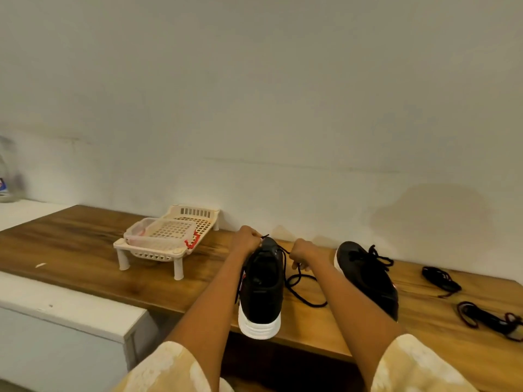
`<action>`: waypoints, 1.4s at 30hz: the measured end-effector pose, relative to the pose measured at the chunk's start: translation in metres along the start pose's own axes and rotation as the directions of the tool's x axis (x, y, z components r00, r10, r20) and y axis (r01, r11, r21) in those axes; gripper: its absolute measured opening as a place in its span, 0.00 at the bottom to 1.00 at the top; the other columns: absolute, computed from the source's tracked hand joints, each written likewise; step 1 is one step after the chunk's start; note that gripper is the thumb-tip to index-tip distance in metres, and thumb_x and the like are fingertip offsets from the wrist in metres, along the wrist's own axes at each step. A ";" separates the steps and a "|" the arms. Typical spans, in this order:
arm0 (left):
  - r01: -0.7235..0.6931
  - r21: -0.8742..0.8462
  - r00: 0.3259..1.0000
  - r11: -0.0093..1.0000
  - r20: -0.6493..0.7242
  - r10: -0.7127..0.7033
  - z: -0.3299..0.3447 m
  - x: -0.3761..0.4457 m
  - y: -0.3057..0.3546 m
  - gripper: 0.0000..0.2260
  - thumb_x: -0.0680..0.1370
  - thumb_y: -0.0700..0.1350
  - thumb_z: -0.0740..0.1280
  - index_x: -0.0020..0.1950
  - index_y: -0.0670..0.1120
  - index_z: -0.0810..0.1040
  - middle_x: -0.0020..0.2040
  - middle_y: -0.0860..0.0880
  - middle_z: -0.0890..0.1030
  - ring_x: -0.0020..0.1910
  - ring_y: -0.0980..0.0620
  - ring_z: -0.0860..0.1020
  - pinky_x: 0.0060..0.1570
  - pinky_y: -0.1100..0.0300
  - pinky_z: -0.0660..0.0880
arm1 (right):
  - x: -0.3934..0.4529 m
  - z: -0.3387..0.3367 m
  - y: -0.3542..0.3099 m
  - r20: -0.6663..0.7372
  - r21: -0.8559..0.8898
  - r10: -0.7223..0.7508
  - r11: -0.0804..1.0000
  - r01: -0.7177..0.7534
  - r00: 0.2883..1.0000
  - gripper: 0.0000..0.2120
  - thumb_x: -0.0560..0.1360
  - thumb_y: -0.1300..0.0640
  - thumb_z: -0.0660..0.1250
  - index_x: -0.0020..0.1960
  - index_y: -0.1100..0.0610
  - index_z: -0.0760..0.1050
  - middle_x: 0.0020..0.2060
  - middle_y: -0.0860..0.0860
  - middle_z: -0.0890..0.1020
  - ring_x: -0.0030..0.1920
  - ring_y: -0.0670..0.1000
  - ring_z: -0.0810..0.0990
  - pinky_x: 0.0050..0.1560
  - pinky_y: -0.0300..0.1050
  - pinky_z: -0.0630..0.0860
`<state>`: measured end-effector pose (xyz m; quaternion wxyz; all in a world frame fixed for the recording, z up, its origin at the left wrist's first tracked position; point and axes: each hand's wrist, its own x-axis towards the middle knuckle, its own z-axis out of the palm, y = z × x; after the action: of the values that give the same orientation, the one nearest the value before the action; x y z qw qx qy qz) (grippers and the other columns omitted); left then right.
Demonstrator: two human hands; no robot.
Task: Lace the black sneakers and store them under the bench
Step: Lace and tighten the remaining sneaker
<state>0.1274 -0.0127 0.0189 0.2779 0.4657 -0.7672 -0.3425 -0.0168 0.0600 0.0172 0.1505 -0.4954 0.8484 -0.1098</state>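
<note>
A black sneaker [261, 290] with a white sole stands on the wooden bench [85, 250], heel toward me and overhanging the front edge. My left hand [249, 240] grips its toe end and pinches one end of the black lace. My right hand [304, 253] pinches the other stretch of that black lace [304, 290], which loops loosely on the wood beside the shoe. The second black sneaker [368, 275], laced, lies to the right of my right arm.
A cream plastic rack [169, 241] on short legs stands at the back left against the wall. Two bundles of dark spare laces [441, 281] [489, 318] lie at the right. A white cabinet [65, 309] adjoins the bench at left.
</note>
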 end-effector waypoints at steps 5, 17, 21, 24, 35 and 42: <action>0.087 -0.163 0.992 0.983 -0.071 -0.100 0.005 0.000 -0.019 0.08 0.76 0.38 0.63 0.40 0.41 0.80 0.32 0.40 0.74 0.34 0.49 0.71 0.35 0.60 0.66 | -0.004 0.002 -0.001 -0.113 0.110 -0.019 0.993 0.032 0.993 0.10 0.76 0.62 0.57 0.35 0.60 0.67 0.35 0.57 0.74 0.41 0.56 0.75 0.47 0.53 0.78; 0.038 -0.147 0.995 0.988 -0.088 -0.052 -0.013 -0.002 -0.019 0.10 0.81 0.36 0.55 0.52 0.40 0.75 0.40 0.45 0.74 0.34 0.52 0.69 0.31 0.59 0.65 | -0.015 -0.010 -0.023 -0.068 0.535 -0.087 0.837 0.110 0.994 0.16 0.79 0.52 0.62 0.55 0.66 0.76 0.46 0.56 0.77 0.48 0.56 0.79 0.48 0.50 0.77; -0.062 -0.084 0.993 0.995 -0.104 0.053 -0.020 -0.001 -0.011 0.11 0.79 0.36 0.60 0.54 0.39 0.81 0.52 0.40 0.82 0.45 0.46 0.77 0.36 0.61 0.68 | -0.016 -0.020 -0.036 0.154 0.421 -0.114 0.906 0.039 0.982 0.20 0.74 0.48 0.68 0.54 0.65 0.74 0.53 0.58 0.78 0.46 0.55 0.79 0.37 0.45 0.77; -0.163 0.012 0.985 0.986 0.053 0.163 -0.018 -0.007 0.003 0.10 0.77 0.38 0.65 0.57 0.39 0.81 0.53 0.40 0.82 0.48 0.45 0.79 0.36 0.66 0.71 | -0.015 -0.022 -0.037 0.107 0.425 -0.073 0.905 0.021 0.992 0.13 0.74 0.55 0.70 0.50 0.65 0.74 0.47 0.59 0.79 0.38 0.54 0.80 0.37 0.45 0.80; -0.123 0.045 0.990 0.991 0.080 0.119 0.019 -0.014 0.008 0.07 0.74 0.42 0.71 0.48 0.41 0.85 0.46 0.43 0.84 0.48 0.48 0.81 0.48 0.58 0.76 | -0.021 -0.022 -0.002 0.001 0.617 -0.146 0.779 0.114 0.989 0.15 0.74 0.70 0.58 0.30 0.59 0.64 0.29 0.55 0.67 0.30 0.49 0.73 0.41 0.45 0.81; 0.007 -0.232 0.999 0.973 0.047 0.004 0.029 -0.015 -0.002 0.08 0.73 0.40 0.72 0.50 0.39 0.84 0.47 0.42 0.84 0.34 0.54 0.76 0.40 0.61 0.74 | -0.024 -0.019 0.000 -0.034 0.651 -0.125 0.750 0.117 0.992 0.15 0.77 0.68 0.58 0.31 0.60 0.67 0.30 0.55 0.70 0.30 0.48 0.75 0.32 0.40 0.78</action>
<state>0.1127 0.0083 -0.0021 0.3122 0.4224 -0.7280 -0.4407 -0.0132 0.0816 0.0383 0.3110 -0.4667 0.7224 -0.4044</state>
